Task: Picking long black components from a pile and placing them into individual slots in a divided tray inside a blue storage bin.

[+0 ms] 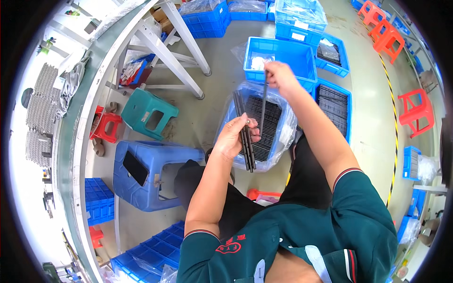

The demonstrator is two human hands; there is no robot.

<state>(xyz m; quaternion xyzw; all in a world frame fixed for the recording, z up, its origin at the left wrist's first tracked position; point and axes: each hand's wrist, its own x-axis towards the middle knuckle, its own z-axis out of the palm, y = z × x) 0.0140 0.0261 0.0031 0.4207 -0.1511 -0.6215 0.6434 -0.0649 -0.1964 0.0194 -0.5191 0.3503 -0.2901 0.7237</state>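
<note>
Dark rods (244,148) are gripped mid-length by left hand (233,134) | single rod (264,104) is pinched near one end by right hand (280,77) | judged stiff, light, smooth; best held mid-length

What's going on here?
A person is handling dark rods. The left hand holds a small bunch; the right hand grips a single rod near its upper end. Whether that rod's lower end touches the left hand is unclear. Below both hands sits a plastic-lined bin with rows of similar rods in it. A phone lies on the blue stool to the left.
</note>
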